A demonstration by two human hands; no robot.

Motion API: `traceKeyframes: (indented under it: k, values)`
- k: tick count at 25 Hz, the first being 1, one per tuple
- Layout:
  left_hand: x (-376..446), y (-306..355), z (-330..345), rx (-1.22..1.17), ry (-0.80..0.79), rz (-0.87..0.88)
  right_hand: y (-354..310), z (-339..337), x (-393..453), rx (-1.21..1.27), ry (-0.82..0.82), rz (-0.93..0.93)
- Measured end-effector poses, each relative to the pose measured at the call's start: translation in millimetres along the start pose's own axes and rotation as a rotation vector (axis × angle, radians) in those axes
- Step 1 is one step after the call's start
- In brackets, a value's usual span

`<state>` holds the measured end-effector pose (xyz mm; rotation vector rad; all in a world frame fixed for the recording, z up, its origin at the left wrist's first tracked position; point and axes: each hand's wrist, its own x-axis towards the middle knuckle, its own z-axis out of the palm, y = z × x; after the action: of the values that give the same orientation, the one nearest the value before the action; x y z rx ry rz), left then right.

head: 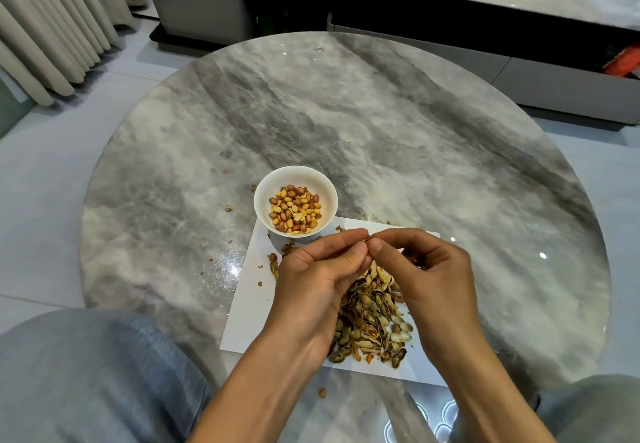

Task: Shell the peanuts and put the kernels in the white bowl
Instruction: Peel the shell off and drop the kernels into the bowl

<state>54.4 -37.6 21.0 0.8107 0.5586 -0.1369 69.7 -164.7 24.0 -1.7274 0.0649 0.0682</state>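
Note:
A white bowl (pixel 263 189) with several peanut kernels (pixel 295 209) stands on the marble table, on the far left corner of a white sheet (pixel 251 307). A heap of peanut shells and pods (pixel 372 318) lies on the sheet. My left hand (pixel 317 280) and my right hand (pixel 427 276) meet above the heap, just in front of the bowl. Their thumbs and forefingers pinch one small peanut (pixel 366 241) between them; it is almost hidden by the fingertips.
The round grey marble table (pixel 381 113) carries scattered husk crumbs (pixel 254 188) left of the bowl, and one kernel (pixel 322 392) lies near its front edge. My knees in grey trousers (pixel 86 373) flank the table. A low cabinet (pixel 519 72) stands behind.

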Motion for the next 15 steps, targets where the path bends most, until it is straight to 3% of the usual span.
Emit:
traceKeyframes:
  k: [4, 11, 15]
  values:
    - [-1.4, -3.1, 0.5, 0.160, 0.032, 0.083, -0.4, -0.5, 1.0, 0.109, -0.053, 0.160]
    - [-4.2, -5.7, 4.3, 0.264, 0.072, 0.161, 8.0, 10.1, -7.4, 0.005, 0.077, 0.003]
    - [-0.5, -4.6, 1.7, 0.198, 0.054, 0.147, 11.1, 14.6, -2.5, 0.325, 0.040, 0.354]
